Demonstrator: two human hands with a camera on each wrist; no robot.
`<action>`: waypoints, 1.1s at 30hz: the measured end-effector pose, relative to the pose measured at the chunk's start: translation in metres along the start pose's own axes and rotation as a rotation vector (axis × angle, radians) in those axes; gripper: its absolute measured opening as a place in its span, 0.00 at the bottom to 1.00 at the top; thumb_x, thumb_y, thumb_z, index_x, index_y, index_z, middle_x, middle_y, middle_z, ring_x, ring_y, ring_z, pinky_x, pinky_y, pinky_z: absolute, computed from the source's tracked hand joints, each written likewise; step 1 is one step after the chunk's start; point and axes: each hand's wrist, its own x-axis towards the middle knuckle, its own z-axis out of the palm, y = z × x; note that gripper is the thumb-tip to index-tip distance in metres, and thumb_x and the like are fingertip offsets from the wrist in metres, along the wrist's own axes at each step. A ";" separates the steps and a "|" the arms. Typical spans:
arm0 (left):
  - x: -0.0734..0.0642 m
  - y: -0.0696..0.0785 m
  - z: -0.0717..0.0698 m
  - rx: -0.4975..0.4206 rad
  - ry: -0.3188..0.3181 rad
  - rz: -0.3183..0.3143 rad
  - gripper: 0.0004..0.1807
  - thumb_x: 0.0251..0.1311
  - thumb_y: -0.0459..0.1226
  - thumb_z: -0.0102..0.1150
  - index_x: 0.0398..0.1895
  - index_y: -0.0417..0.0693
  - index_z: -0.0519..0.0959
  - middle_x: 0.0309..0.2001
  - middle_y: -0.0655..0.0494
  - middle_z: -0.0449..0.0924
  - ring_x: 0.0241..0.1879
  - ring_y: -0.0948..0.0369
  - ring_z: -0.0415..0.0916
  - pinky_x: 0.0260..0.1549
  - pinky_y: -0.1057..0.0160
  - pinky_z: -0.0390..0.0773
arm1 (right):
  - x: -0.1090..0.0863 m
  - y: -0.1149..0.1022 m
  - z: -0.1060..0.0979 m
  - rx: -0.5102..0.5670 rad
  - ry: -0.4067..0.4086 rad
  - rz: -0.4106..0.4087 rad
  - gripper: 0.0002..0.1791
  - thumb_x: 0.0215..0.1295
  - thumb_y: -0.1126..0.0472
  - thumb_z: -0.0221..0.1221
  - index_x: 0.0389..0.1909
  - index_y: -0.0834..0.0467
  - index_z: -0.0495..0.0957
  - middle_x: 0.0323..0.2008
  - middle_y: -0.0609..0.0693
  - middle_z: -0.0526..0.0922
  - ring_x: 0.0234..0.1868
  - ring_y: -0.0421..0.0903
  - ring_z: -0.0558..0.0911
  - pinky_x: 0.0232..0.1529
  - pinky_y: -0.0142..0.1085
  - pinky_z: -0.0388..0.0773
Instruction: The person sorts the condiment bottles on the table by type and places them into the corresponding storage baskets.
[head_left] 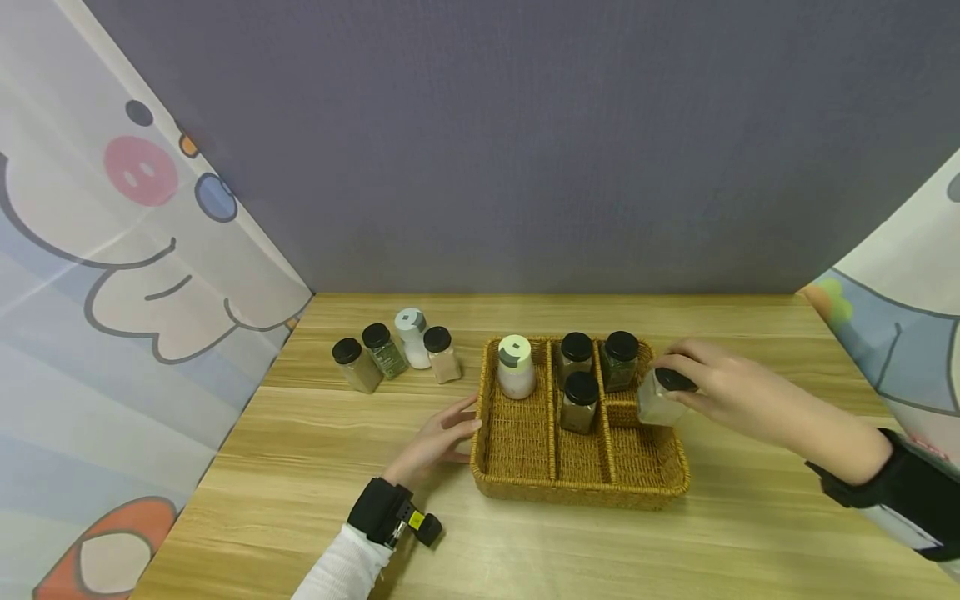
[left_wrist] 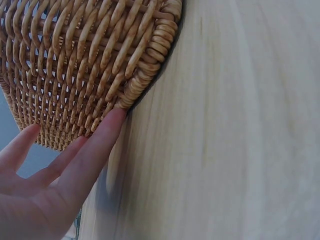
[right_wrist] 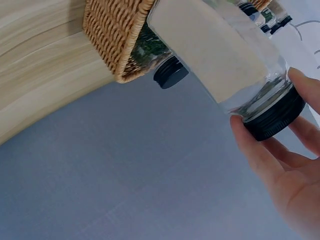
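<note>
My right hand (head_left: 716,379) pinches the black lid of a clear spice jar (head_left: 657,403) with pale powder, over the right compartment of a wicker basket (head_left: 525,490). In the right wrist view the jar (right_wrist: 215,55) shows a thumb and fingers around its lid (right_wrist: 275,115). At the basket's left side, my left hand (head_left: 435,437) touches the wall with extended fingertips, seen close against the weave (left_wrist: 75,75) in the left wrist view. Inside the basket stand a white shaker (head_left: 517,375) on the left, two black-lidded jars (head_left: 579,408) in the middle and a dark green jar (head_left: 619,367) at back right.
Left of the basket, several seasoning containers stand on the wooden table (head_left: 300,467): a tan jar (head_left: 363,373), a green herb jar (head_left: 387,357), a white shaker (head_left: 414,346) and a beige jar (head_left: 444,361). A grey panel (head_left: 555,167) rises behind the table.
</note>
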 end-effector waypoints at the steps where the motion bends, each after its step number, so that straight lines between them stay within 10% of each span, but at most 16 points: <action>1: 0.000 0.000 0.000 0.000 0.001 -0.001 0.38 0.58 0.44 0.53 0.68 0.45 0.48 0.61 0.33 0.55 0.57 0.41 0.60 0.42 0.48 0.75 | 0.000 -0.001 0.000 0.002 0.004 -0.003 0.30 0.67 0.45 0.34 0.36 0.65 0.76 0.31 0.54 0.74 0.26 0.44 0.75 0.21 0.28 0.73; 33: 0.002 -0.001 -0.002 0.001 0.002 0.005 0.36 0.59 0.42 0.52 0.67 0.44 0.49 0.61 0.33 0.56 0.58 0.41 0.59 0.41 0.48 0.76 | -0.004 -0.018 0.020 0.071 -0.066 0.033 0.31 0.66 0.45 0.32 0.37 0.63 0.77 0.32 0.53 0.73 0.26 0.41 0.74 0.19 0.25 0.71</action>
